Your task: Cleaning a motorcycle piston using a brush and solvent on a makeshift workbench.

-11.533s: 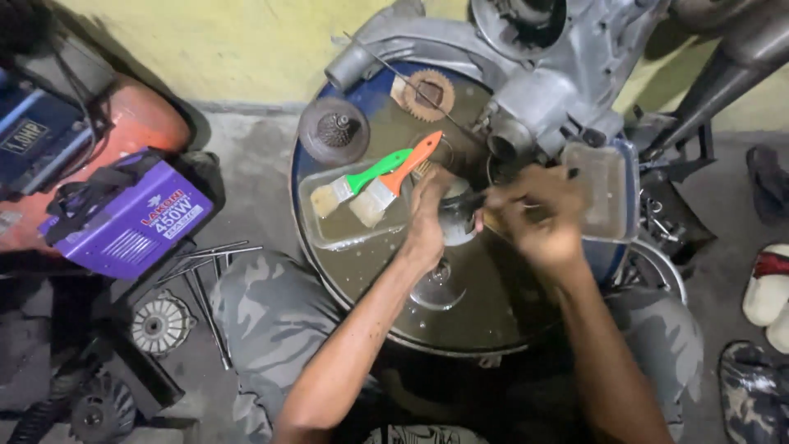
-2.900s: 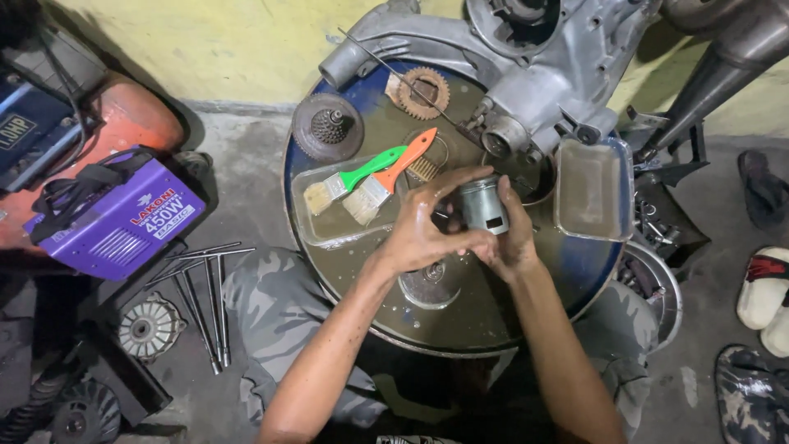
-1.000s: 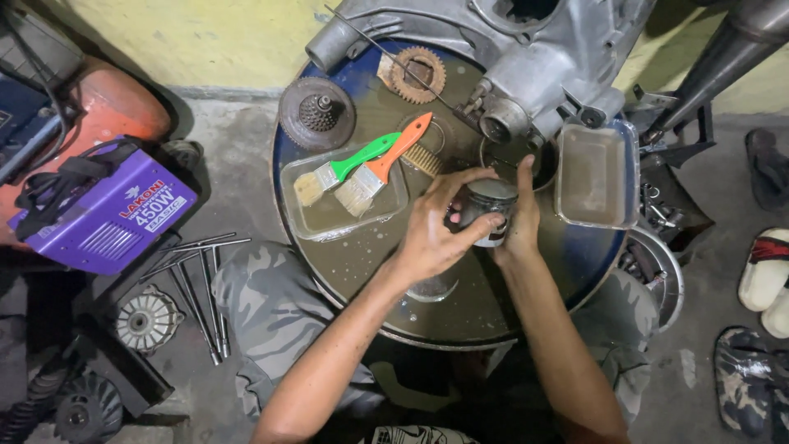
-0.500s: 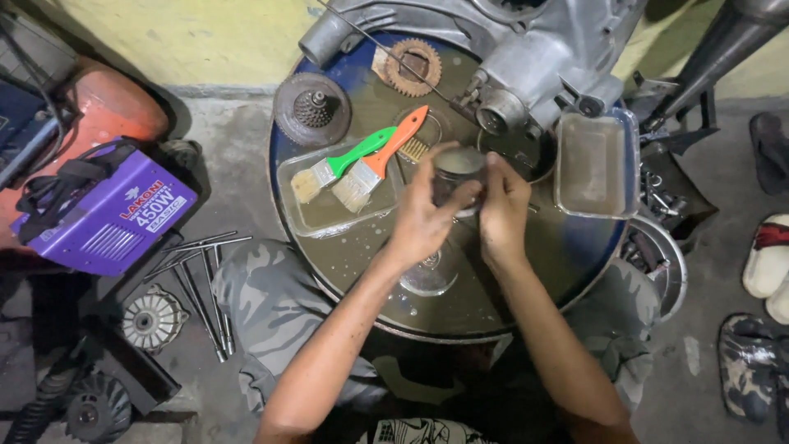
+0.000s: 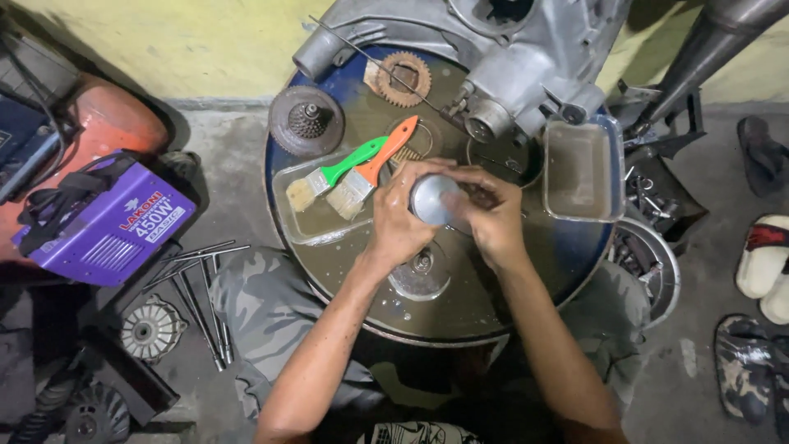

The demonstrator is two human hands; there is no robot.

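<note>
A round grey metal cylinder part (image 5: 433, 200) is held above the oily top of a blue drum (image 5: 567, 271). My left hand (image 5: 399, 218) wraps around its left side. My right hand (image 5: 493, 215) grips it from the right, fingers curled over its far edge. Only the part's smooth closed end shows; the rest is hidden by my fingers.
A clear tray (image 5: 308, 226) holds a green-handled brush (image 5: 337, 173) and an orange-handled brush (image 5: 374, 168). A second tray (image 5: 582, 171), a toothed gear (image 5: 400, 78), a clutch part (image 5: 307, 120) and an engine casing (image 5: 509, 57) crowd the drum's far side. A purple box (image 5: 103, 222) and T-wrenches (image 5: 201, 284) lie on the floor at left; sandals (image 5: 764, 263) lie at right.
Both hands have kept hold of the cylinder part and turned it, so its closed end now faces up. The view has shifted slightly.
</note>
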